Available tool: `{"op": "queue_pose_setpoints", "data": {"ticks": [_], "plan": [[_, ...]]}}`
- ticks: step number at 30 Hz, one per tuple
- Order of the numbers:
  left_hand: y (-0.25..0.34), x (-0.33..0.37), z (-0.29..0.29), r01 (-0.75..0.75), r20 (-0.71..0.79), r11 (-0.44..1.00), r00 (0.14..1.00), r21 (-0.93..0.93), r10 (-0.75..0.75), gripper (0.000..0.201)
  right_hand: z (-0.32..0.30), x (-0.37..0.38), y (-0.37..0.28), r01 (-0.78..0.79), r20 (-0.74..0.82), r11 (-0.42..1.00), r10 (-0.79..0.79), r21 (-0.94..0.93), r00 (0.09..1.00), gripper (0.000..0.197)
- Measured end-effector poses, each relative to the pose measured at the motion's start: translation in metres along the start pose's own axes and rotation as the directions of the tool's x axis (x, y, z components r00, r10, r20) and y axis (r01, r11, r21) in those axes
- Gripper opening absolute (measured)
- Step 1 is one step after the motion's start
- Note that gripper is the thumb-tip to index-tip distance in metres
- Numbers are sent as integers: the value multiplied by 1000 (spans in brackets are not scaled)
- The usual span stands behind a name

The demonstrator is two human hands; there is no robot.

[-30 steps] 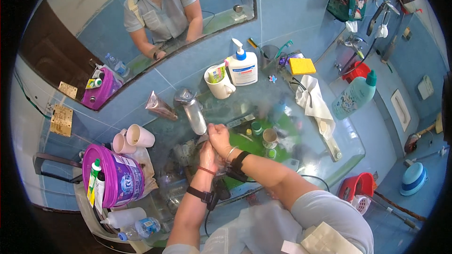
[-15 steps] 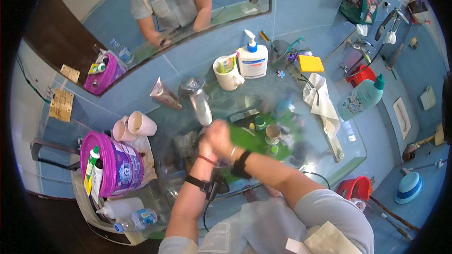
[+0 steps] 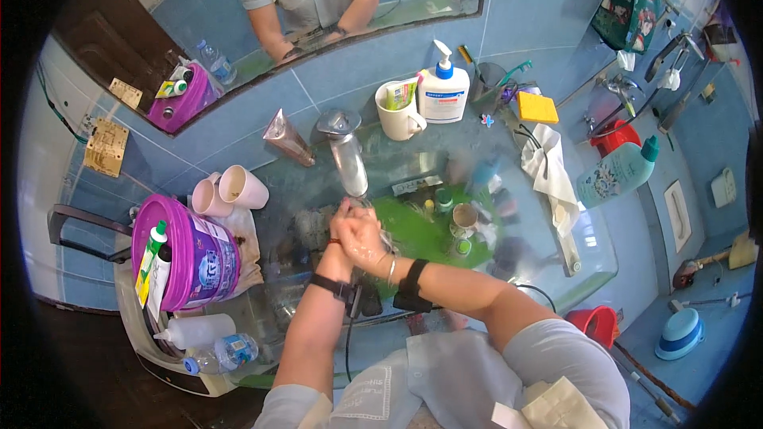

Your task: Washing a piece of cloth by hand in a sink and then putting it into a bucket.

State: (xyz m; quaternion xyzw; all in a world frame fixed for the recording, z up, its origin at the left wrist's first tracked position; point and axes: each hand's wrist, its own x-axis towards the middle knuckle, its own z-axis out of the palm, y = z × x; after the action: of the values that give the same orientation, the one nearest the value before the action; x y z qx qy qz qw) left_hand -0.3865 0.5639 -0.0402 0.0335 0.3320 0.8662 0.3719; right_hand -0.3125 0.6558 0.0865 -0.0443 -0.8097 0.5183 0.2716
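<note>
Both my hands are clasped together right below the mouth of a silver tap point(image 3: 348, 163), over the glass basin. My right hand point(image 3: 366, 243) lies across the front, wet, its fingers wrapped round the other hand. Behind it, my left hand point(image 3: 342, 221) is pressed against it and partly covered; a dark red band circles that wrist. Water splashes over the knuckles. Black straps with small devices sit on both forearms. A green patch point(image 3: 413, 226) shows through the glass, with small bottles under it.
A white pump bottle point(image 3: 443, 95) and a white mug point(image 3: 399, 117) holding a tube stand behind the basin. To the left are a purple bucket point(image 3: 147, 250), pink cups point(image 3: 242, 188) and a plastic bottle point(image 3: 230, 353). On the right lie a white cloth point(image 3: 550, 179) and a teal bottle point(image 3: 618, 173).
The view has shifted slightly. My clasped hands were blurred by motion before and look sharper now, still together under the tap, with the right hand turned more over the left.
</note>
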Motion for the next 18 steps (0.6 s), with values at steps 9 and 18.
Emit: {"op": "queue_pose_setpoints", "data": {"ticks": [9, 18], "plan": [[-4, 12, 76, 167, 195, 936, 975, -309, -110, 24, -13, 14, 31, 230, -159, 973, -224, 16, 961, 36], [-1, 5, 111, 135, -155, 988, 977, -73, -145, 29, -2, 25, 71, -71, -124, 997, 73, 22, 990, 31]]}}
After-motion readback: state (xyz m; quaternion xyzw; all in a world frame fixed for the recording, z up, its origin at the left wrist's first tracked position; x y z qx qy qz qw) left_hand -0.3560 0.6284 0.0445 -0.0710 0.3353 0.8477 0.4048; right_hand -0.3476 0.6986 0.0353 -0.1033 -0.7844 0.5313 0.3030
